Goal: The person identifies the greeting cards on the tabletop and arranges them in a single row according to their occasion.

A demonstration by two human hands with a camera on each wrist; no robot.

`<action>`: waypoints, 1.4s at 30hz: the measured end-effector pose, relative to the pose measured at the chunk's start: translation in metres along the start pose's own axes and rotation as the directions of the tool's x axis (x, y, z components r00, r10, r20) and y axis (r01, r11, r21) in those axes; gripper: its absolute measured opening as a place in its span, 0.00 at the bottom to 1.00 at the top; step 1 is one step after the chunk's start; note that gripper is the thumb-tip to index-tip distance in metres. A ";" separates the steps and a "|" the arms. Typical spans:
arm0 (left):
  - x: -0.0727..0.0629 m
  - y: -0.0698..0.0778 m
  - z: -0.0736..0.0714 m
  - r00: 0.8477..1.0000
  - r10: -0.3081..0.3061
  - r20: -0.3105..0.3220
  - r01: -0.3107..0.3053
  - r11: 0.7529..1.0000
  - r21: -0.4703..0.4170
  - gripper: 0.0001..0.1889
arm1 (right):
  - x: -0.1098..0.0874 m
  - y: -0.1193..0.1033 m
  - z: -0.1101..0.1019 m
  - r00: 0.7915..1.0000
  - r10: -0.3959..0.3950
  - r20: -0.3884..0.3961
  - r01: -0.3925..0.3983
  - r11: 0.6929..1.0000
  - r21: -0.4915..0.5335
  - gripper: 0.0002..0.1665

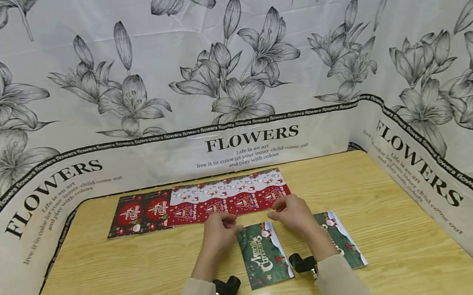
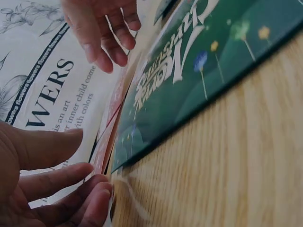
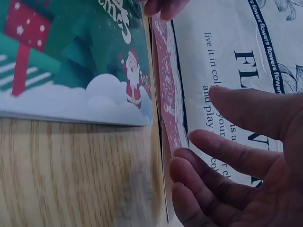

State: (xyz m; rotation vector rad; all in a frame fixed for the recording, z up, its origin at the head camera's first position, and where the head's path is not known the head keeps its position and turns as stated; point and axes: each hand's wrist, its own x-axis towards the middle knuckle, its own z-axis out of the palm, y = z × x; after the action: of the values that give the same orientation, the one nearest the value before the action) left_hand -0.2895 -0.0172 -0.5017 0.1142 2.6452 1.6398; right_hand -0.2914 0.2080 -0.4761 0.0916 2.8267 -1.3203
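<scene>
A green Merry Christmas card lies flat on the table between the forearms. My left hand hovers by its upper left corner, fingers loosely bent. In the left wrist view, that hand has a gap between thumb and fingers, with nothing held. Past the card's upper right corner is my right hand. The right wrist view shows this hand with thumb and fingers apart, also holding nothing. A second green card lies to the right, partly covered by the right forearm.
Along the back of the wooden table runs a row of cards: two dark ones with red circles at left, then several overlapping red-and-white ones. A flower-printed cloth encloses the back and sides.
</scene>
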 end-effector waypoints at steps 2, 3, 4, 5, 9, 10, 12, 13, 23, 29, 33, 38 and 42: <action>-0.002 0.000 -0.001 1.000 -0.017 0.011 0.017 1.000 0.019 0.13 | 0.000 -0.003 0.002 1.000 0.002 0.017 -0.001 1.000 -0.020 0.14; -0.002 0.000 -0.001 1.000 -0.027 0.015 0.027 0.999 0.030 0.13 | -0.001 -0.004 0.003 1.000 0.002 0.023 -0.001 1.000 -0.030 0.14; -0.003 0.000 -0.001 0.999 -0.034 0.021 0.033 0.999 0.043 0.14 | -0.001 -0.004 0.004 1.000 0.005 0.028 -0.004 0.999 -0.041 0.15; -0.003 0.000 -0.001 0.999 -0.036 0.026 0.035 0.998 0.055 0.14 | -0.002 -0.004 0.005 1.000 0.002 0.031 -0.001 0.999 -0.053 0.15; -0.006 0.001 0.000 0.999 -0.032 0.041 0.027 0.993 0.113 0.13 | -0.004 -0.003 0.007 0.999 0.020 0.042 -0.016 0.996 -0.083 0.17; -0.006 0.001 0.000 0.998 -0.032 0.047 0.026 0.992 0.122 0.13 | -0.004 -0.003 0.007 0.999 0.020 0.048 -0.015 0.996 -0.092 0.18; -0.007 0.002 0.002 0.998 -0.036 0.051 0.029 0.991 0.131 0.13 | -0.005 -0.001 0.008 0.998 0.016 0.058 -0.010 0.994 -0.104 0.19; -0.007 0.001 0.003 0.998 -0.039 0.052 0.032 0.991 0.132 0.13 | -0.005 0.000 0.008 0.998 0.012 0.065 -0.004 0.994 -0.110 0.19; -0.011 -0.003 0.010 0.999 -0.013 0.043 0.004 0.979 0.203 0.14 | -0.009 0.002 0.013 0.994 -0.016 0.105 0.029 0.992 -0.120 0.18; -0.011 -0.005 0.011 0.999 0.023 0.035 -0.031 0.972 0.234 0.11 | -0.007 0.004 0.015 0.995 -0.027 0.097 0.040 0.990 -0.136 0.18; -0.009 -0.005 0.009 0.999 0.035 0.036 -0.043 0.971 0.235 0.11 | -0.006 0.003 0.014 0.995 -0.023 0.099 0.036 0.992 -0.123 0.18; -0.008 -0.005 0.004 0.997 0.044 0.057 -0.055 0.979 0.194 0.09 | -0.005 0.000 0.014 0.995 -0.006 0.102 0.016 0.995 -0.095 0.18; -0.006 -0.006 0.001 0.996 0.055 0.072 -0.065 0.988 0.143 0.04 | -0.004 -0.002 0.016 0.994 0.010 0.111 -0.001 0.997 -0.080 0.18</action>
State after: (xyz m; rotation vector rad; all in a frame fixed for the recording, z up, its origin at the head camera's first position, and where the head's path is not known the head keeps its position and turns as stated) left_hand -0.2840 -0.0197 -0.5074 0.2501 2.7323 1.4295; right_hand -0.2879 0.1949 -0.4847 0.0237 2.7787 -1.1703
